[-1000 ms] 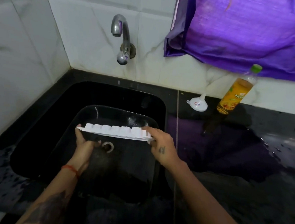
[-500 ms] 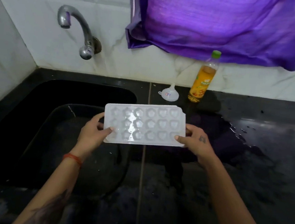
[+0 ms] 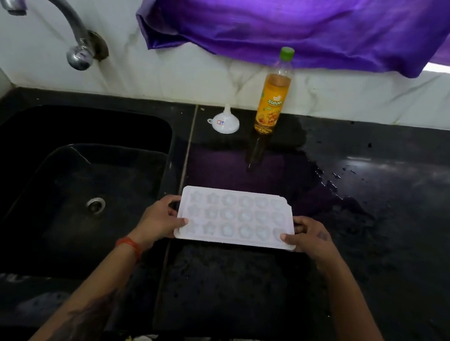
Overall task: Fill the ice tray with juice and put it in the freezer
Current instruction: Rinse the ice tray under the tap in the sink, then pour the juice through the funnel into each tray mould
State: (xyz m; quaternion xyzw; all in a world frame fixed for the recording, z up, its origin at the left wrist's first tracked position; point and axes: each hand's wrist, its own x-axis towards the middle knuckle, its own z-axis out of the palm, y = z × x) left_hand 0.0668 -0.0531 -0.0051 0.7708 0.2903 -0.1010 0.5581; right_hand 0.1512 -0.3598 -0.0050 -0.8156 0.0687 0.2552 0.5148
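A white ice tray (image 3: 234, 217) with star and round moulds lies flat, hollow side up, low over the black counter just right of the sink. My left hand (image 3: 159, 220) grips its left end, thumb on top. My right hand (image 3: 309, 236) grips its right end the same way. I cannot tell whether the tray touches the counter. A bottle of orange juice (image 3: 272, 98) with a green cap stands upright at the back wall. A small white funnel (image 3: 225, 121) sits mouth down to the left of the bottle.
A black sink (image 3: 62, 183) with a drain fills the left side under a metal tap (image 3: 54, 19). The black counter (image 3: 375, 238) is wet with droplets on the right. Purple cloth (image 3: 286, 18) hangs over the back wall.
Both hands turned the tray from on edge over the sink to flat, then carried it right and down over the counter. The view shifted right with it.
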